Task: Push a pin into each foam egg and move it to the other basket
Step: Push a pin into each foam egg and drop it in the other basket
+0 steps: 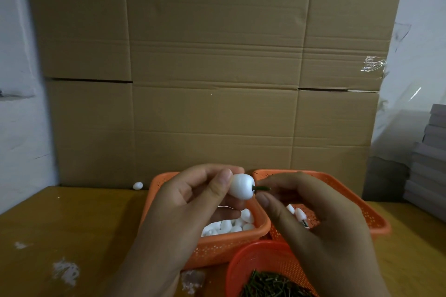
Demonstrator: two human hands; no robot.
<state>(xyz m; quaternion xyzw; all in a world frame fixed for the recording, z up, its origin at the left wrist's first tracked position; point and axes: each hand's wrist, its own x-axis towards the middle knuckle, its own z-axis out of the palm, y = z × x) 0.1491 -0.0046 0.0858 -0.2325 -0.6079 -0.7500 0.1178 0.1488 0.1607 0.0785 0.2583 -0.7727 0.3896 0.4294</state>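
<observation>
Pin bowl (243, 263) nearest, wooden table (72, 219), cardboard backdrop (212, 67)

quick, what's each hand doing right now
Left hand: closed, gripping a foam egg.
Right hand: closed, pinching a green pin that sticks out of the egg.

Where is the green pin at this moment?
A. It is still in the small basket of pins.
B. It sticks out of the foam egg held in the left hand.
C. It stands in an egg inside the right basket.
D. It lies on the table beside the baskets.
B: the green pin projects from the foam egg that the left hand holds, and the right hand pinches the pin's free end.
</observation>
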